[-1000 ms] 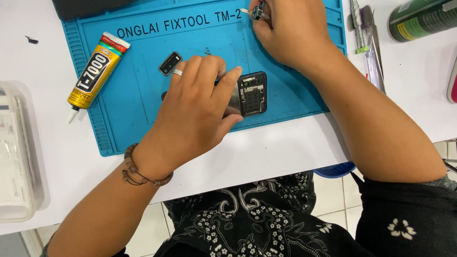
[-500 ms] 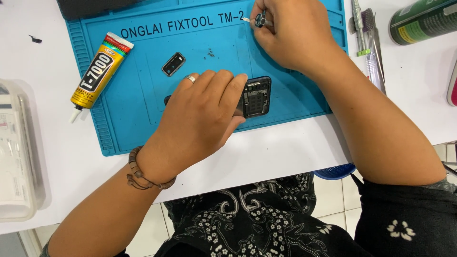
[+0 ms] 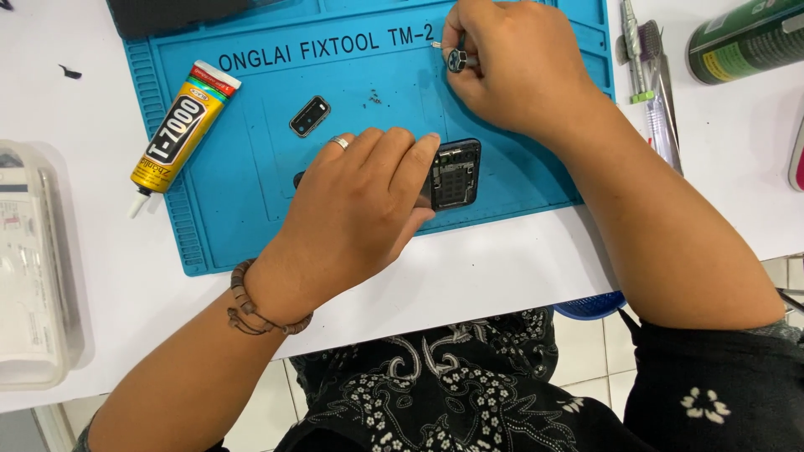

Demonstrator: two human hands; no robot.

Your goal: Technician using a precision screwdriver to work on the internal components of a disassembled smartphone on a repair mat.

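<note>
**Caller:** Phone (image 3: 456, 174) first: a small dark one with its back off, lying on the near edge of the blue work mat (image 3: 251, 226), mostly hidden under the left hand (image 3: 360, 209).

**Partner:** And that hand is laid flat, fingers together and stretched across the phone, pressing it to the mat. Not curled around anything, just resting on top. A ring on one finger, a beaded bracelet (image 3: 251, 310) at the wrist.

**Caller:** Only the phone's right end shows, with its insides exposed.

**Partner:** Move up the mat. A small dark camera-frame piece (image 3: 310, 116) lies loose just beyond the left knuckles, and there are specks of debris near it.

**Caller:** The right hand (image 3: 511, 67) is farther back, fingers pinched tight round a thin screwdriver (image 3: 456, 59). Its cap faces us; the tip points left over the mat.

**Partner:** To the left, a yellow glue tube (image 3: 180, 130) lies tilted across the mat's edge, nozzle on the white table (image 3: 502, 268).

**Caller:** Far right, tweezers (image 3: 662, 92) and a green can (image 3: 745, 38). Far left, a clear plastic box (image 3: 33, 268).
</note>
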